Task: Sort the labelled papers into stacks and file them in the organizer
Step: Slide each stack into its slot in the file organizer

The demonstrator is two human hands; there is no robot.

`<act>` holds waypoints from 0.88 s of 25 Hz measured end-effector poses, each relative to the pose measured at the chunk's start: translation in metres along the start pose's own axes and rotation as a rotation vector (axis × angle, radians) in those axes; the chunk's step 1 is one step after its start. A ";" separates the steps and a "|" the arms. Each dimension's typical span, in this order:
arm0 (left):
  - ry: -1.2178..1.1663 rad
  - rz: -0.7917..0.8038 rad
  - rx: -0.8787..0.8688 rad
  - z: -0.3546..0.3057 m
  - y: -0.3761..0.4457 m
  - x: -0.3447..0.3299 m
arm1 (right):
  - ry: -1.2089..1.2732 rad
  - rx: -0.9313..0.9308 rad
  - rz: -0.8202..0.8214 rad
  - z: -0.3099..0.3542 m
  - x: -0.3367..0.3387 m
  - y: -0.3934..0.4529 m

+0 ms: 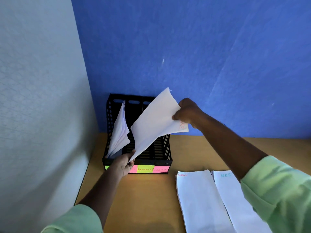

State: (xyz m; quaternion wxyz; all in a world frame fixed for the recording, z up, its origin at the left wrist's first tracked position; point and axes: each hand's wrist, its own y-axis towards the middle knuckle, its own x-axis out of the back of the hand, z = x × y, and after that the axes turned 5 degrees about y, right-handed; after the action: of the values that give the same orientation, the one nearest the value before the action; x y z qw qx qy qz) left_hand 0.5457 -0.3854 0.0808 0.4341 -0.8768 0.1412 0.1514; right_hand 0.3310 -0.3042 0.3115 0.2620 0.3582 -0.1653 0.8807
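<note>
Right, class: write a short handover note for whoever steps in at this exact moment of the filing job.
Left hand: steadying the lower corner of a sheaf of papers.
Right hand: pinching the sheaf's upper corner, above the organizer.
Done: one bundle stands in the leftmost slot.
Left: seat the held sheaf, then file the Finance stack and Admin stack lying on the desk to match the sticky labels.

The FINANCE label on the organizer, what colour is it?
Yellow-green, with red lettering, the FINANCE label shows in the head view.
</note>
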 end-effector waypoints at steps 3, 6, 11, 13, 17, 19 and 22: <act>-0.099 -0.036 -0.055 -0.008 0.004 -0.004 | -0.146 0.063 -0.059 0.029 -0.011 0.016; -0.197 -0.007 -0.044 -0.010 0.007 -0.003 | -0.246 0.094 -0.052 0.052 -0.024 0.034; -0.200 -0.071 -0.206 -0.016 0.010 -0.019 | -0.386 0.129 -0.046 0.076 -0.059 0.055; -0.027 -0.128 -0.245 -0.011 0.008 -0.027 | -0.425 0.127 -0.024 0.079 -0.072 0.061; 0.649 -0.434 -0.656 0.006 0.009 -0.027 | -0.465 0.107 0.009 0.084 -0.092 0.072; 0.849 -0.514 -0.784 0.008 0.009 -0.026 | -0.478 0.114 0.017 0.085 -0.097 0.076; 0.981 -0.565 -0.917 0.000 0.004 -0.025 | -0.464 0.105 0.028 0.084 -0.105 0.080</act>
State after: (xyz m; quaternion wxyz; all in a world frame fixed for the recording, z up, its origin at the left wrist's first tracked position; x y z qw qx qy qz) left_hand 0.5216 -0.3850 0.0872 -0.0676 -0.9405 0.0102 -0.3329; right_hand 0.3938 -0.4453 0.2858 0.1859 0.5619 -0.1798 0.7857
